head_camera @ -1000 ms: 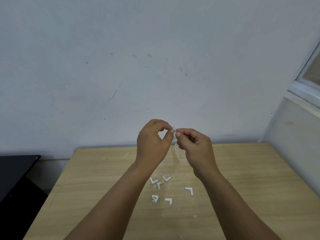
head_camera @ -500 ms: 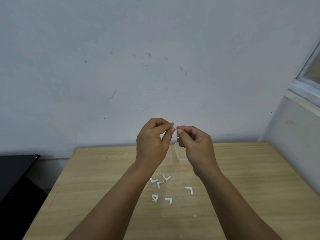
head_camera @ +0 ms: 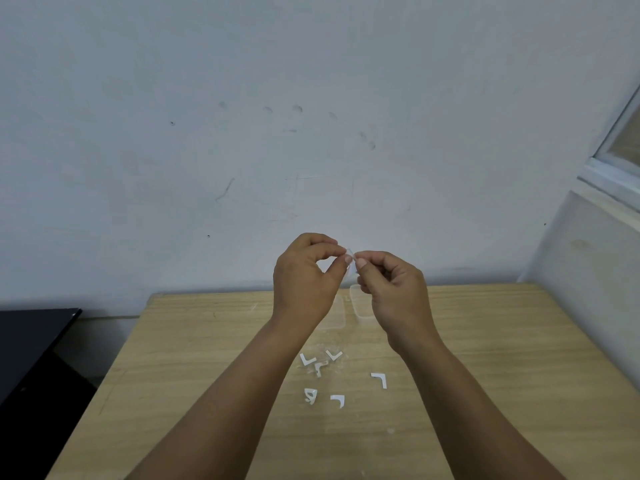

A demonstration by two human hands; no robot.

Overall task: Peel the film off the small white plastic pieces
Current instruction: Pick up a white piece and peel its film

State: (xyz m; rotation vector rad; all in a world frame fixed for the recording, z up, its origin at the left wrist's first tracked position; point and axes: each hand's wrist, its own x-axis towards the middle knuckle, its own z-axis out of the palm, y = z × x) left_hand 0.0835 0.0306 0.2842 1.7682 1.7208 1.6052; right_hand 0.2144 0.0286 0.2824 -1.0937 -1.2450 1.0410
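Hands: our left hand (head_camera: pixel 304 282) and right hand (head_camera: pixel 394 289) pinch one small white plastic piece (head_camera: pixel 350 258).
Table: more L-shaped white pieces (head_camera: pixel 379 380) lie on the light wooden table (head_camera: pixel 194 358) below our hands.

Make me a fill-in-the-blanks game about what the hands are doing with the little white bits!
1. The left hand and the right hand pinch one small piece held up in the ____.
2. The loose white pieces lie on the ____ table.
3. The loose pieces are shaped like the letter ____.
4. Behind the table stands a pale ____.

Missing words: air; wooden; L; wall
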